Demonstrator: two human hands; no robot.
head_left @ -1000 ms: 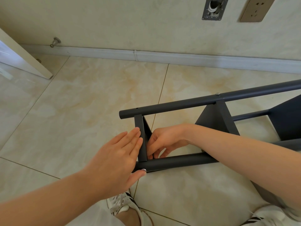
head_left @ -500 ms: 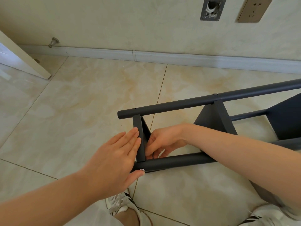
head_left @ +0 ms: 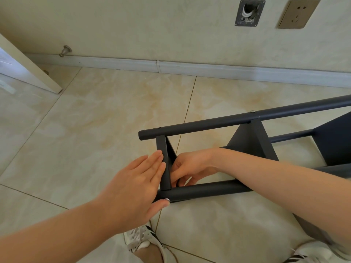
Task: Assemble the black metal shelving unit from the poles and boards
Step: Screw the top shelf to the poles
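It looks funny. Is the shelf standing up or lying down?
Lying on its side: the near pole lies along the floor.

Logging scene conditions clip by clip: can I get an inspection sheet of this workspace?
Surface: beige tiled floor.
Job's things: black shelving unit lies on its side; end board sits between upper pole and lower pole; screw above middle board.
Clutter: nothing seen.
Hands: left hand flat against the end board; right hand curled behind it, grasp hidden.
Cables: nothing seen.
Surroundings: wall socket, open wall box, baseboard, door, doorstop.
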